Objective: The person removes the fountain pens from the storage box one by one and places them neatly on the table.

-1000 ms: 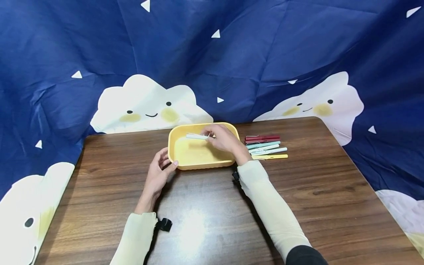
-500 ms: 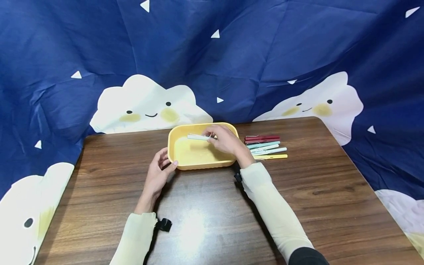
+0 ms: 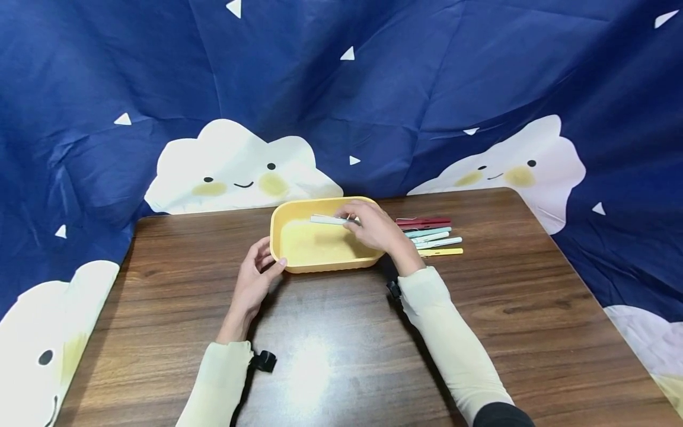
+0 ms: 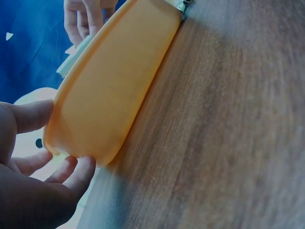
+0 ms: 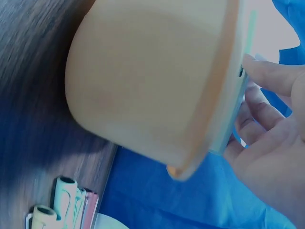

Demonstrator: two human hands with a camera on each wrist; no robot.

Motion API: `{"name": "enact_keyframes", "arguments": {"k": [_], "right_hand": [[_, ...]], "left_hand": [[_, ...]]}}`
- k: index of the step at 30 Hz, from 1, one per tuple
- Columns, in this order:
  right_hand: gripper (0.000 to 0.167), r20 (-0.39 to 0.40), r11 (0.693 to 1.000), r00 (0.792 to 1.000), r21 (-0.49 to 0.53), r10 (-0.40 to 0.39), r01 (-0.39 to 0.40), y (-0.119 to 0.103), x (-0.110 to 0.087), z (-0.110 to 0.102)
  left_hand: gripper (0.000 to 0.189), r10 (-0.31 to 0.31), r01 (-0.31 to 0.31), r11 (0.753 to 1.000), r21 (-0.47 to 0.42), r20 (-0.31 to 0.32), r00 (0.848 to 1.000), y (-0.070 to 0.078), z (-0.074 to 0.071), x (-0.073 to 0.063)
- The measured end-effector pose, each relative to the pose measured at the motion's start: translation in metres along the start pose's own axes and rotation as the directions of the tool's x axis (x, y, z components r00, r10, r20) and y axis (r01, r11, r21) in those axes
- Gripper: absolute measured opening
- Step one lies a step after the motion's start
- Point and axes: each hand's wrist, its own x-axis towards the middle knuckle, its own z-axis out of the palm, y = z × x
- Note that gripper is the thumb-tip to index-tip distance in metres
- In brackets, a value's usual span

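Observation:
A yellow plastic basket (image 3: 331, 264) stands near the table's back edge. My left hand (image 3: 255, 279) grips its front left corner, thumb at the rim and fingers round the outside; the left wrist view shows these fingers (image 4: 85, 174) against the wall. Above the basket's inside, my right hand (image 3: 370, 226) pinches a white pen (image 3: 326, 219) with a clip, held roughly level and pointing left. In the right wrist view the pen (image 5: 233, 114) is partly hidden behind the rim. To the basket's right lie several pens, including red pens (image 3: 427, 223) and a yellow pen (image 3: 448, 252).
A teal pen (image 3: 437, 232) and pale pens (image 3: 443, 242) lie between the red and yellow ones, partly behind the right hand. The brown wooden table (image 3: 341, 367) runs back to a blue curtain (image 3: 299, 71) printed with clouds.
My right hand has shifted a little to the right with the white pen, still over the basket. The left hand and the basket have not visibly moved.

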Motion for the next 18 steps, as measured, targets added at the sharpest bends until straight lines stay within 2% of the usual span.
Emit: {"name": "enact_keyframes", "arguments": {"k": [18], "right_hand": [[0.019,-0.062,0.999,0.997,-0.038,-0.040,0.038,0.005,-0.026,-0.013]], "left_hand": [[0.064,-0.006,0.006,1.000,-0.002,0.002,1.000,0.001,0.000,0.000]]}}
